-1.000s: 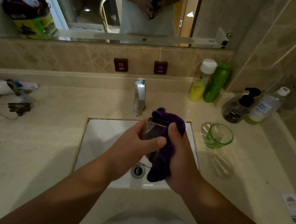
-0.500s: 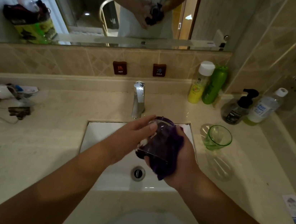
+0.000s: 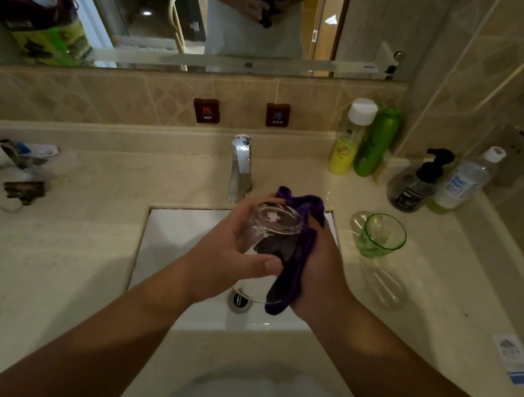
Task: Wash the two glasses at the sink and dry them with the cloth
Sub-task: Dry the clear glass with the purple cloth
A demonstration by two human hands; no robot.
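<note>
Over the white sink [image 3: 180, 254] my left hand [image 3: 229, 257] grips a clear glass [image 3: 269, 232], its thick base tipped up toward me. My right hand [image 3: 321, 272] holds a purple cloth [image 3: 296, 256] pressed against the glass's right side; cloth also shows inside the glass. A green glass [image 3: 379, 237] stands upright on the counter to the right of the sink, apart from both hands.
A chrome tap [image 3: 240, 169] rises just behind the hands. Yellow and green bottles [image 3: 365, 138], a black pump bottle [image 3: 417, 182] and a clear bottle [image 3: 462, 181] line the back right. Clutter with cords [image 3: 2, 164] lies on the left counter. A mirror hangs above.
My left hand has turned the clear glass, so its base now faces up toward me. The cloth stays wrapped at the right side in my right hand.
</note>
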